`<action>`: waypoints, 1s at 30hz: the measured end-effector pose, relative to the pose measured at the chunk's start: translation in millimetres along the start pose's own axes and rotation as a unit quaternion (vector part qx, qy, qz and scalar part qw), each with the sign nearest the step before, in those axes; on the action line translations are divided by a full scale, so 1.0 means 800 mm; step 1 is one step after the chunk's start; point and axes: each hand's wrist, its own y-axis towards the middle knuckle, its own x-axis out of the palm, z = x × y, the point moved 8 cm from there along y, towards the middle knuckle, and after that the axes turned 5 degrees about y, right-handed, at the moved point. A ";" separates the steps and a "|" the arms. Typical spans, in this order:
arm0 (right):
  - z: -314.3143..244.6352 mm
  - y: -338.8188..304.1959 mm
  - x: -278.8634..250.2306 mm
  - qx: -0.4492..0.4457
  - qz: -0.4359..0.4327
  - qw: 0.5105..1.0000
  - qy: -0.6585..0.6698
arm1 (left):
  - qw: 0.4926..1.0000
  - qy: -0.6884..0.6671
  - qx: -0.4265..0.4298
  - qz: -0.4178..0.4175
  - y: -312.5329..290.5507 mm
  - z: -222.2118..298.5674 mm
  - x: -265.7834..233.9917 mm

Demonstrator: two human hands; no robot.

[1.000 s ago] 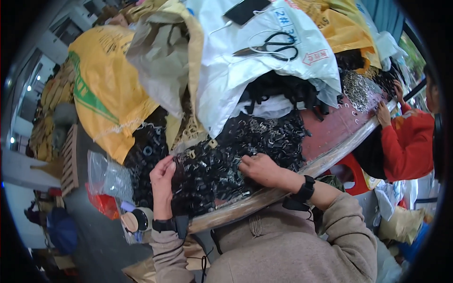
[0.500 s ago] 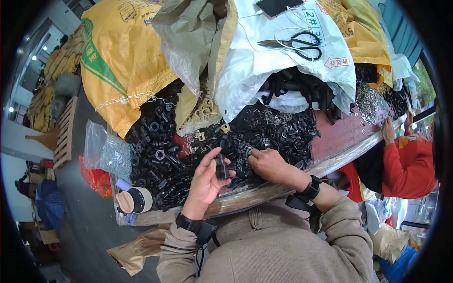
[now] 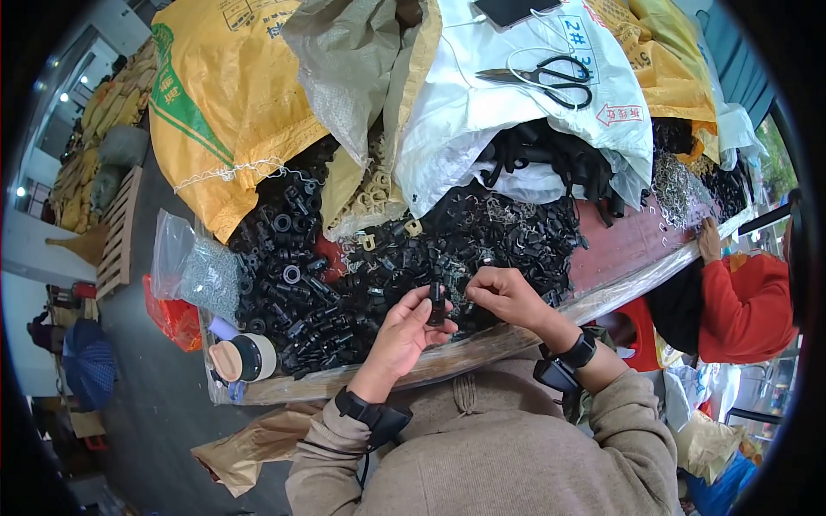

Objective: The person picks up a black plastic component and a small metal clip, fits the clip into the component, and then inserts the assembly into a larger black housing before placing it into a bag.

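Observation:
My left hand [image 3: 403, 334] holds a short black cylindrical plastic fitting [image 3: 437, 304] upright between thumb and fingers, above the table's near edge. Just to its right, my right hand [image 3: 508, 295] is closed in a pinch, its fingertips slightly apart from the fitting. Whatever sits in that pinch is too small to make out. Under and beyond both hands spreads a heap of small black plastic parts [image 3: 525, 251]. Larger black tubular fittings [image 3: 301, 301] are piled to the left. Several cream-coloured clips [image 3: 368, 242] lie at the back of the heap.
Yellow sacks [image 3: 241, 95] and a white sack [image 3: 525, 112] spill parts onto the table; scissors [image 3: 542, 80] and a phone [image 3: 514, 10] lie on the white one. A lidded cup [image 3: 254, 357] and a clear bag of small metal pieces [image 3: 209, 279] stand left. A person in red [image 3: 748, 305] sits right.
My left hand has moved right with the fitting, now more upright. My right hand has lifted off the small parts and shifted slightly right, its fingers pinched beside the fitting.

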 end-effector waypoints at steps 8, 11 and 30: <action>0.027 -0.020 0.019 0.219 -0.026 0.928 0.300 | 0.991 0.125 0.045 0.034 0.010 -0.003 0.014; 0.029 -0.024 0.023 0.225 -0.023 0.911 0.346 | 0.974 0.215 0.060 0.038 0.013 -0.002 0.015; 0.025 -0.023 0.035 0.219 -0.043 0.915 0.336 | 0.739 0.590 0.309 0.097 -0.004 0.048 0.052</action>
